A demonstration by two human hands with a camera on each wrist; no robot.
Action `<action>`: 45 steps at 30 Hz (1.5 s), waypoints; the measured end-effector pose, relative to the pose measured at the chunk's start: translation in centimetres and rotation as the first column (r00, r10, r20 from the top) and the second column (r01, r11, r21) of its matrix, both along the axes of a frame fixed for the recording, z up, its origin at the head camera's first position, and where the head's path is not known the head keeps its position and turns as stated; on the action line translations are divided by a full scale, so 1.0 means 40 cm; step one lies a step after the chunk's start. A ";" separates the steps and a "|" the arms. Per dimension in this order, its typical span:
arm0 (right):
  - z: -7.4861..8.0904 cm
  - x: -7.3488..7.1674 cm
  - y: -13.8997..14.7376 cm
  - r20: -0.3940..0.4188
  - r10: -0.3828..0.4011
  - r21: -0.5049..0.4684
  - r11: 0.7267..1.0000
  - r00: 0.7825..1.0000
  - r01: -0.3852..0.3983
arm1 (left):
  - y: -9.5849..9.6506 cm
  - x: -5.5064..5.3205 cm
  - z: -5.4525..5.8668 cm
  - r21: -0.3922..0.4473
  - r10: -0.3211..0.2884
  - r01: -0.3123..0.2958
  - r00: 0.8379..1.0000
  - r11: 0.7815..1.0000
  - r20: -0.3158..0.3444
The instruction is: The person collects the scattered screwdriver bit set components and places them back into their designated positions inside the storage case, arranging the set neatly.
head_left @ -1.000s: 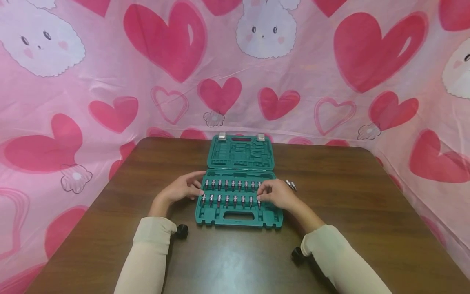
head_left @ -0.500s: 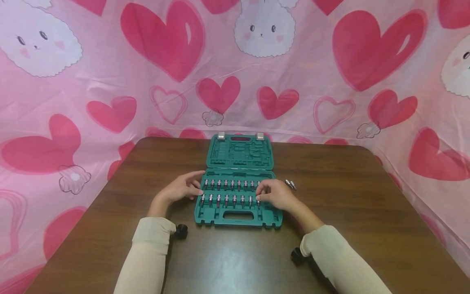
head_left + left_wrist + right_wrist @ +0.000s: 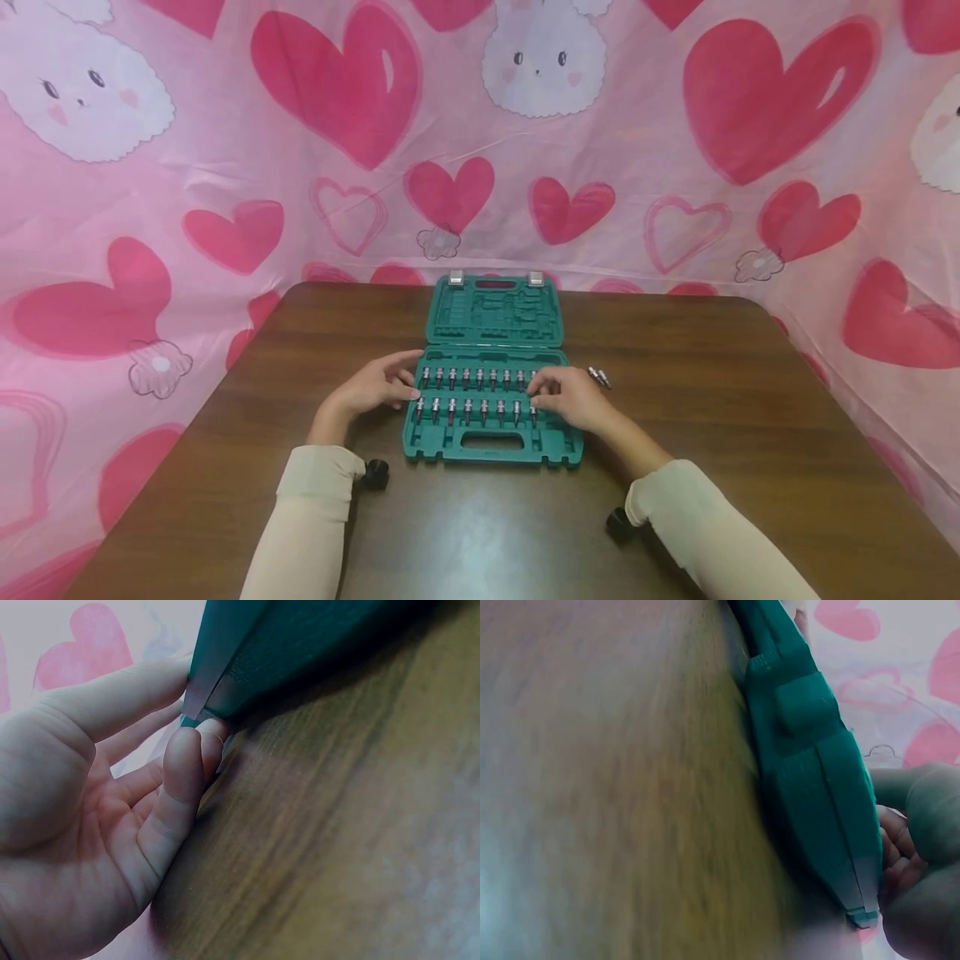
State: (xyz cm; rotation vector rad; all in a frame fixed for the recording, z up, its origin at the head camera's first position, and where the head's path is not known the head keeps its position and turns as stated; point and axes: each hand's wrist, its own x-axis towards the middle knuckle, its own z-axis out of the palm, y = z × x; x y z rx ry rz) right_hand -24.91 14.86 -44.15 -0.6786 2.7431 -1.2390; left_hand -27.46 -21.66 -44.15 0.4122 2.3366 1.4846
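Observation:
A green plastic case (image 3: 491, 455) lies unfolded on the table, holding two rows of silver bit sockets (image 3: 468, 409). My left hand (image 3: 370, 386) rests against the left side of the case, index finger stretched along the edge and thumb at the rim. The left wrist view has this hand (image 3: 97, 780) touching the green side wall (image 3: 247, 667). At the right end of the lower row, my right hand (image 3: 570, 396) pinches the top of a bit socket (image 3: 534, 415) seated in its slot. In the right wrist view, the case wall (image 3: 829, 795) hides most of the fingertips.
The case's lid (image 3: 495, 312) leans back behind the tray, with two pale latches on its top edge. A few loose bit sockets (image 3: 599, 377) lie on the brown table (image 3: 675, 400) right of the case. Pink heart-patterned cloth (image 3: 450, 108) hangs around the table.
Both hands keep nearly the same place on the case. The right fingers stay at the same bit socket, and the whole view shifts slightly with the head.

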 end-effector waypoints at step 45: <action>-0.008 -0.059 0.229 -0.046 -0.268 0.087 0.959 0.962 0.271 | 0.009 0.004 -0.002 0.014 0.015 -0.015 1.000 1.000 0.003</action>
